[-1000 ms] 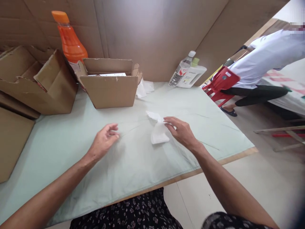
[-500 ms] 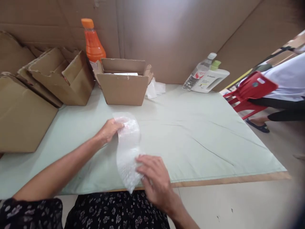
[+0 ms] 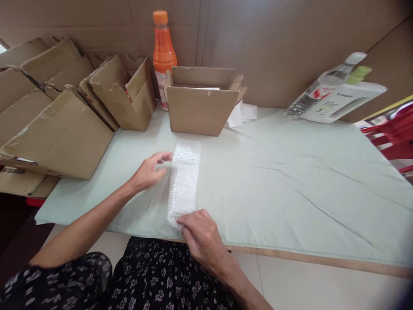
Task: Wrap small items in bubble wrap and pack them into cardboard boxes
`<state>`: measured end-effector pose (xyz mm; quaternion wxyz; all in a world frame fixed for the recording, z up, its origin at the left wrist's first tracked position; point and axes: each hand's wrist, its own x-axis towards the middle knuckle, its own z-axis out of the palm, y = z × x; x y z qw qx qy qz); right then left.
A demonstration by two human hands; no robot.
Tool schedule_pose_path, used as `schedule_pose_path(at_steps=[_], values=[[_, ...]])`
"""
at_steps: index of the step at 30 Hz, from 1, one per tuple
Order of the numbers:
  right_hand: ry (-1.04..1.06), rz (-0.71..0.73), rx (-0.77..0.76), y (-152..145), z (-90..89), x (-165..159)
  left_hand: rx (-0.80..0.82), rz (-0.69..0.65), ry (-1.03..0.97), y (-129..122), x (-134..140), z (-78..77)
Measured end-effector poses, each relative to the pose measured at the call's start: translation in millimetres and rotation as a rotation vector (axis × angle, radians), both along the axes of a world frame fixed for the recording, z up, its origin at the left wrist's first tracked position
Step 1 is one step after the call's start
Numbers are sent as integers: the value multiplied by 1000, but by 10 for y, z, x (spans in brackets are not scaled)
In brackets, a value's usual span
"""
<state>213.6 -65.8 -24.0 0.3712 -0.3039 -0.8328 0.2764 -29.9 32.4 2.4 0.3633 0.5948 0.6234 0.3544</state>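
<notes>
A long strip of clear bubble wrap [image 3: 184, 178] lies on the pale green tabletop [image 3: 251, 193], running from near the front edge toward the back. My right hand [image 3: 204, 237] pinches its near end between thumb and fingers. Beside its upper left edge is my left hand [image 3: 150, 172], thumb and fingers apart with nothing between them. The fingertips of that hand come close to the wrap; whether they touch it I cannot tell.
Behind the wrap stands an open cardboard box [image 3: 196, 111] with something white inside. An orange bottle [image 3: 164, 51] is to its left, near several more cardboard boxes [image 3: 71, 133]. At back right, a clear bottle [image 3: 318, 92] and a white jug [image 3: 345, 103] lean. A red chair [image 3: 395, 129] is beyond the table.
The bubble wrap was raised and curved between both hands; now it lies flat. My left hand has let go of its far end. The view has shifted left.
</notes>
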Motion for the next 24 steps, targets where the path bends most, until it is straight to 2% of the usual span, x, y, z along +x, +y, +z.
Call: schedule_pose_path(at_steps=[2, 3, 5, 8, 10, 13, 16, 18, 21, 24], values=[[4, -47, 24, 67, 164, -16, -61, -264, -42, -474, -105, 21], [-16, -68, 63, 109, 256, -17, -55, -329, -51, -684, -129, 4], [-87, -97, 172, 197, 417, -11, 46, -302, 15, -1011, -116, -92], [-190, -82, 312, 300, 535, 9, 269, -100, 226, -1245, 38, -336], [-223, -112, 358, 331, 543, 19, 371, -2, 307, -1257, 191, -483], [-260, -142, 386, 311, 534, -4, 545, -4, 340, -1159, 394, -591], [-287, -105, 359, 238, 546, -63, 717, 6, 321, -1050, 474, -578], [-267, -109, 326, 191, 550, -77, 764, 34, 244, -1012, 449, -533], [-257, -77, 250, 160, 495, -18, 717, -11, 101, -1006, 353, -458], [-259, -59, 91, 215, 312, 87, 505, -45, 24, -1027, 288, -419]])
